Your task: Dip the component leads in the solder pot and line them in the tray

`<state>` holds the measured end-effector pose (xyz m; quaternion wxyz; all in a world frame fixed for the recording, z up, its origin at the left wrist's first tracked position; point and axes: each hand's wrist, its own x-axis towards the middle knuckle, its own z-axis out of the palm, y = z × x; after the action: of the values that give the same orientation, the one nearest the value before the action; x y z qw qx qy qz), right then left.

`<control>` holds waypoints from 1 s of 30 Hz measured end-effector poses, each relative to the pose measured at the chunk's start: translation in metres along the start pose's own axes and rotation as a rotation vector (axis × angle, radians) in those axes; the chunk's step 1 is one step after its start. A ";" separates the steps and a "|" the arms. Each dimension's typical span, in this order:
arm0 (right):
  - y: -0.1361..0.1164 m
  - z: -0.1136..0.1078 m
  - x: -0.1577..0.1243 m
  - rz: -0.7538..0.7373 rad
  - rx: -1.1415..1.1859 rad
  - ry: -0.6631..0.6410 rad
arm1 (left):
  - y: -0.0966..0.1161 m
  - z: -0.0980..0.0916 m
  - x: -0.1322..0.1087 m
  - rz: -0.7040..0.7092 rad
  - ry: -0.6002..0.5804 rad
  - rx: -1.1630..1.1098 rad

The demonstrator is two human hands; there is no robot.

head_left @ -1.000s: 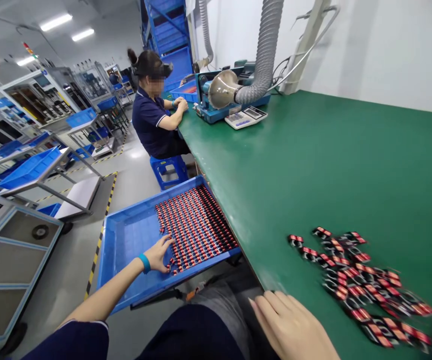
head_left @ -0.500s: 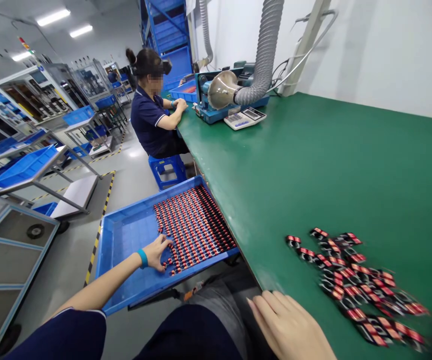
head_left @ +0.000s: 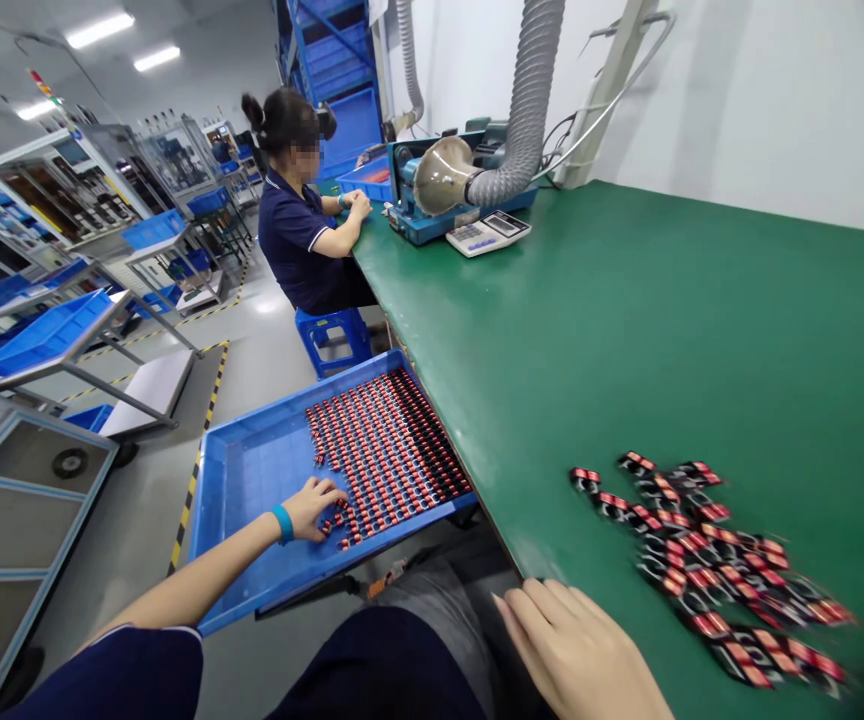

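My left hand (head_left: pixel 312 508), with a teal band at the wrist, reaches into the blue tray (head_left: pixel 241 580). Its thumb and fingers curve round a few small copper-wound coils (head_left: pixel 336 518) at the near end of the rows. The coils in rows (head_left: pixel 383 440) have red-orange windings and dark or silvery parts; they fill the tray's right side. My right hand (head_left: pixel 578 650) rests at the near table edge, fingers together and curled, their tips hidden. Loose coils of the same look lie in a blurred pile (head_left: pixel 724 580) right of it.
A co-worker (head_left: pixel 301 215) sits on a blue stool (head_left: pixel 333 338) at the far end of the green table (head_left: pixel 522 370). A calculator (head_left: pixel 488 233) lies beside a teal machine (head_left: pixel 421 225) under a grey exhaust hose (head_left: pixel 526 110). Carts with blue bins (head_left: pixel 49 330) stand left.
The fingers of my left hand have shifted slightly over the coils, and more of them show between thumb and fingers. My right hand stays put.
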<state>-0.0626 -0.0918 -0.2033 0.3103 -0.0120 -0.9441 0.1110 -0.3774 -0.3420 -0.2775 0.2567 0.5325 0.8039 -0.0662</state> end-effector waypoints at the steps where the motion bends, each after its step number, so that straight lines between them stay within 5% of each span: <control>1: 0.000 0.000 0.000 0.000 0.002 -0.005 | 0.001 -0.001 0.000 -0.001 -0.018 0.008; 13: 0.001 0.000 0.001 -0.001 -0.014 -0.003 | 0.012 -0.008 -0.003 -0.124 -0.111 0.005; 30: 0.001 0.000 0.001 -0.004 -0.017 -0.004 | 0.025 0.015 -0.001 -0.283 0.043 -0.221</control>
<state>-0.0633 -0.0910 -0.2034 0.3084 -0.0127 -0.9457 0.1022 -0.3494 -0.3376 -0.2855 0.2848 0.3841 0.8783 -0.0015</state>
